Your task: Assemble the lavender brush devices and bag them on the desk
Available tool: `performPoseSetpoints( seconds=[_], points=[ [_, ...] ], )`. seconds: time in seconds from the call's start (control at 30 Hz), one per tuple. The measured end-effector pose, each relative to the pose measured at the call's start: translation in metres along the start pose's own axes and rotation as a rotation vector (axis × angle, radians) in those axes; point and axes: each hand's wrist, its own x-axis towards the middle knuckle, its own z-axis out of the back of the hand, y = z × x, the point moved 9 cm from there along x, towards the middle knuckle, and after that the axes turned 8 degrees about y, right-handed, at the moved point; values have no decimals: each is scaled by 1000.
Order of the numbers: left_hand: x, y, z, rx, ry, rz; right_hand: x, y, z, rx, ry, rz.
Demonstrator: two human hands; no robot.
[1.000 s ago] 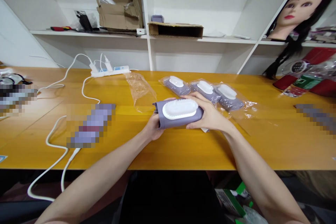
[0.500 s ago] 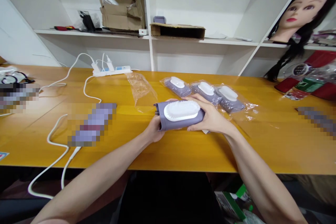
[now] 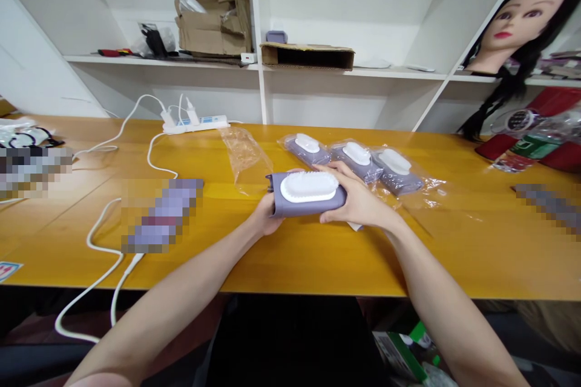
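Head view: hands [image 3: 265, 216] [image 3: 361, 201] hold brush [image 3: 313, 196] inside near table edge [image 3: 313, 287].

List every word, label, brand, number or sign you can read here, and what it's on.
No word, brand or number is clear enough to quote.
Purple-and-white brush in the hands: no lettering shows.
Green bottle label: white mark, too blurred.
Power strip: blue panel, any print too small.
Table-edge sticker: red marks, too blurred.
Phone: pixelated.
Green-and-white box: print too small.
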Motion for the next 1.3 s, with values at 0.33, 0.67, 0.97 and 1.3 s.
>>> performPoseSetpoints(
  seconds=[0.33, 0.67, 0.97, 1.3],
  points=[
    [-4, -15, -14, 84, 59, -54, -1, 1, 9, 41, -53, 66],
    [-11, -43, 12, 97, -185, -233, -1, -8, 16, 56, -94, 35],
    [-13, -47, 22, 269, -320, -221, -3, -14, 21, 27, -154, 8],
    [-9, -9, 1, 164, -114, -9, -2, -6, 10, 65, -64, 60]
  ],
)
